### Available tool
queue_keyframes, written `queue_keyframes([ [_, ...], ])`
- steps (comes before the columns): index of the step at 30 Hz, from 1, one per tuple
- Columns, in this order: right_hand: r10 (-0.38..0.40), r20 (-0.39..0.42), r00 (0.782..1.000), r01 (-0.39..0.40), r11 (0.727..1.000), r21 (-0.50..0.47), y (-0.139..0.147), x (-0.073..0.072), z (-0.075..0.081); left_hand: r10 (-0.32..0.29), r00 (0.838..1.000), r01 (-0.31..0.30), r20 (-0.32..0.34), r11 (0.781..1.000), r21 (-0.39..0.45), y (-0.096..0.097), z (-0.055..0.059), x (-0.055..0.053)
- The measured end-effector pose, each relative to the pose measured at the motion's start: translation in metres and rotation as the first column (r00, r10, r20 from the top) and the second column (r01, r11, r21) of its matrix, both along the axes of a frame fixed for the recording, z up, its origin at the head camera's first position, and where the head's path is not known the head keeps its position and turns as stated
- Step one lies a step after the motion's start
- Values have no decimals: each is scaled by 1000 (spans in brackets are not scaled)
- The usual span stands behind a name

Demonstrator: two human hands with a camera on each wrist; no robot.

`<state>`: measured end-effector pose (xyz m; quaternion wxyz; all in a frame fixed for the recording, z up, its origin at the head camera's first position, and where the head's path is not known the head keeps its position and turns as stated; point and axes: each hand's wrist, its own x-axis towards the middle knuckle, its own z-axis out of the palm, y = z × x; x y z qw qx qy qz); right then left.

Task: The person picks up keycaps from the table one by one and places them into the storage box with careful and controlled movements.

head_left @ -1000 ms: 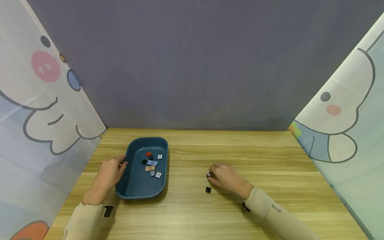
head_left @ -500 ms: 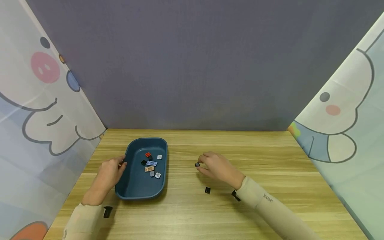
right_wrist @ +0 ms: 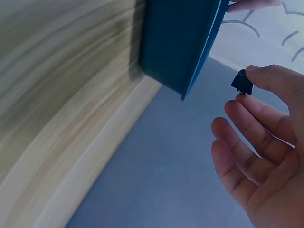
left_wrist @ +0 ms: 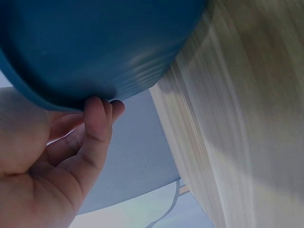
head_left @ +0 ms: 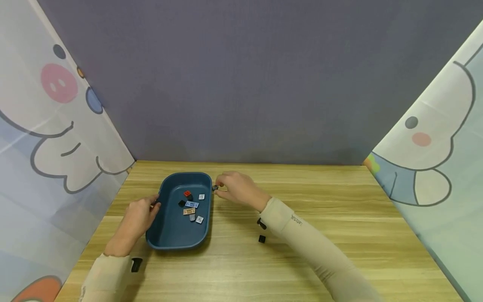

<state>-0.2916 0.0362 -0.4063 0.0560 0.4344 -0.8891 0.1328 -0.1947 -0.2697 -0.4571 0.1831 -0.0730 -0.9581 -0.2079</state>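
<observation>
My left hand [head_left: 138, 217] grips the left rim of a blue plastic bin [head_left: 160, 241]; the left wrist view shows its fingers [left_wrist: 96, 116] curled up under the bin's rim. Between thumb and index finger, my right hand [head_left: 240, 189] pinches a small dark keycap [right_wrist: 242, 83], held in the air just outside the bin's right rim. Inside the bin lie several keycaps, among them a red one [head_left: 187, 193], a long blue one [head_left: 191, 204], a long tan one [head_left: 189, 211] and a white one [head_left: 199, 219]. One black keycap [head_left: 262, 239] rests on the table.
The wooden table [head_left: 302, 184] spreads to the right of the bin. A grey panel [head_left: 241, 84] stands along its back edge, and printed cloths [head_left: 426, 167] hang at both sides. Small black pieces [head_left: 136, 264] sit by the sleeves.
My right hand has travelled left and away from me, carrying the keycap from the table's middle to the bin's right rim. My left hand has stayed on the bin.
</observation>
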Motion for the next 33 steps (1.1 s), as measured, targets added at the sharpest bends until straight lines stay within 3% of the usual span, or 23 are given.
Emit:
queue_keyframes([
  [9, -11, 66, 998, 8, 999, 52, -49, -19, 0, -6, 1000, 6, -2, 1000, -2, -1, 0, 0],
  [16, -36, 96, 995, 30, 997, 65, -70, -27, -3, 4, 1000, -4, 15, 1000, -1, -2, 0, 0],
  [33, -54, 92, 994, 51, 998, 33, -73, -25, -10, 6, 1000, -6, 22, 1000, 4, -1, 0, 1],
])
